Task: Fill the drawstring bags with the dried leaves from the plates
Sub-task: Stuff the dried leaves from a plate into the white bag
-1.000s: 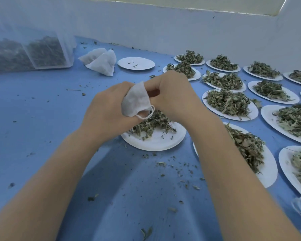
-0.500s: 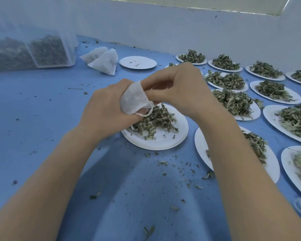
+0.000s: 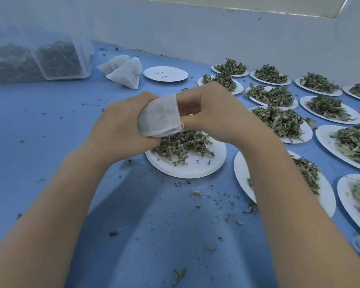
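Note:
A small white drawstring bag (image 3: 160, 117) is held between both hands above a white plate (image 3: 206, 167) that carries a heap of dried leaves (image 3: 181, 145). My left hand (image 3: 121, 125) grips the bag's left side, fingers curled round it. My right hand (image 3: 212, 113) pinches the bag's right edge and mouth, with one fingertip tucked under the cloth at the top. The bag's drawstring loop shows at its lower right corner. What the bag holds is hidden.
Several more plates of dried leaves (image 3: 279, 119) fill the right side of the blue table. An almost bare plate (image 3: 165, 73) and white filled bags (image 3: 125, 71) lie at the back. A clear container of leaves (image 3: 56, 59) stands far left. Leaf crumbs litter the table.
Both hands have lifted a little with the bag. My right hand's fingers have spread the bag's edge wider, so the cloth now stretches between the two hands.

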### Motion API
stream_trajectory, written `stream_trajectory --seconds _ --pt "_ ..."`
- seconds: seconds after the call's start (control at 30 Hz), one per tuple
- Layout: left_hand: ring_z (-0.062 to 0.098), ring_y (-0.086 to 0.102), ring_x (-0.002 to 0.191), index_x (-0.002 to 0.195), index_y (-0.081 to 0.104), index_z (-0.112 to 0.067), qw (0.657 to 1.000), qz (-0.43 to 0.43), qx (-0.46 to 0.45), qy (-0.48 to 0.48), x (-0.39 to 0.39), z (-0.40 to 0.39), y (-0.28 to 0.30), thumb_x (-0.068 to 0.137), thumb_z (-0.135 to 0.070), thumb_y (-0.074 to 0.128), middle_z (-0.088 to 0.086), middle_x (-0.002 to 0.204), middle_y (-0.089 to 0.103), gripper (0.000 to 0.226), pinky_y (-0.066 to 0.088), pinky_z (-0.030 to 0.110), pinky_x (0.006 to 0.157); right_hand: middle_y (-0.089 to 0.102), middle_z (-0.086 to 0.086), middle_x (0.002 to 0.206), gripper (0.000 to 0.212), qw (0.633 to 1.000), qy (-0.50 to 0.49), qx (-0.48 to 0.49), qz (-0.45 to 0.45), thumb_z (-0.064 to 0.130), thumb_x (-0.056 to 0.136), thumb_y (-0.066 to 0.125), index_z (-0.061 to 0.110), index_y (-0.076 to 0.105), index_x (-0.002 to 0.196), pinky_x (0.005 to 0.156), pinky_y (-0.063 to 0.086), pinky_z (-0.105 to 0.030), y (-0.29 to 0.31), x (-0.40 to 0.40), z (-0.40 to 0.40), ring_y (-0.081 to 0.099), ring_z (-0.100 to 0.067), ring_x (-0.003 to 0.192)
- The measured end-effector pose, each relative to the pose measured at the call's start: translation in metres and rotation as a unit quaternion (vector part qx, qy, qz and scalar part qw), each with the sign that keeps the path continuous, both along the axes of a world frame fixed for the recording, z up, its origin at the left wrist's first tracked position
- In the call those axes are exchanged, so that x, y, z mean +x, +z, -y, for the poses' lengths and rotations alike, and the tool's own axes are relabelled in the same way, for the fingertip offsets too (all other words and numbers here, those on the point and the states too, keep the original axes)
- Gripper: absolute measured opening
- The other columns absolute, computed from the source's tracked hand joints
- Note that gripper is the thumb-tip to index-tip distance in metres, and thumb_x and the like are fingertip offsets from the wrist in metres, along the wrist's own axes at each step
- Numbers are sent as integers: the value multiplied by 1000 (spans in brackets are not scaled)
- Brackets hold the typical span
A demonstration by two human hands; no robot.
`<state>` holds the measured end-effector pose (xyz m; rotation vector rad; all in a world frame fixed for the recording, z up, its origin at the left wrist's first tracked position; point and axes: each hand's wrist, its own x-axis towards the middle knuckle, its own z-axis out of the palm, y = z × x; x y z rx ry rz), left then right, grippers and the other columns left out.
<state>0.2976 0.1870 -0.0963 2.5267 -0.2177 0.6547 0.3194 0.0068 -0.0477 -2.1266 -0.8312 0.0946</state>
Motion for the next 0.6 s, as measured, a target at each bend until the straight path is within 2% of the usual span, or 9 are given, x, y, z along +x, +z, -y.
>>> stream_trajectory --seconds 0.1,0.17,0.27,0.37,0.43,0.5,0.6 --pt "24 55 89 110 57 -27 1000 -2 18 22 1 -7 -1 63 -26 78 -5 95 61 52 41 33 73 73 11 85 15 996 -85 23 31 17 80 71 24 74 92 85 52 -24 0 5 8 66 1 77" --pt "25 55 92 110 57 -25 999 -1 15 33 3 -10 -3 63 -25 79 -3 98 62 51 40 33 74 70 12 88 13 987 -140 -55 64 24 84 68 28 71 96 80 50 -19 -2 9 14 63 -1 77" --pt "24 54 93 108 58 -26 999 -10 6 33 4 -11 -5 64 -24 78 -7 94 59 48 40 33 75 66 10 105 24 970 -137 -195 53 25 88 61 29 65 111 66 42 -13 -8 14 20 60 -7 90" --pt "26 55 94 108 57 -27 999 -13 9 34 5 -10 -7 64 -24 77 -5 97 61 48 42 36 78 59 5 122 44 943 -113 -312 11 35 86 64 27 54 129 72 38 -20 -14 16 19 56 -12 103" --pt "25 55 94 108 57 -27 999 -13 8 33 6 -11 -7 64 -24 76 -4 98 62 48 43 36 78 63 0 116 57 933 -103 -346 -13 40 81 69 23 50 132 67 41 -23 -19 16 15 57 -11 88" --pt "26 55 93 108 57 -27 999 -13 6 29 6 -10 -7 65 -25 76 -3 99 62 47 44 37 78 66 -3 108 60 929 -101 -355 -19 39 78 73 19 51 131 68 45 -25 -23 17 11 57 -14 81" --pt "25 55 91 107 57 -27 1000 -15 3 22 5 -9 -8 66 -26 77 -4 95 60 46 46 41 78 66 -3 107 52 931 -108 -349 -7 35 77 75 18 58 123 72 45 -25 -25 20 8 57 -16 87"
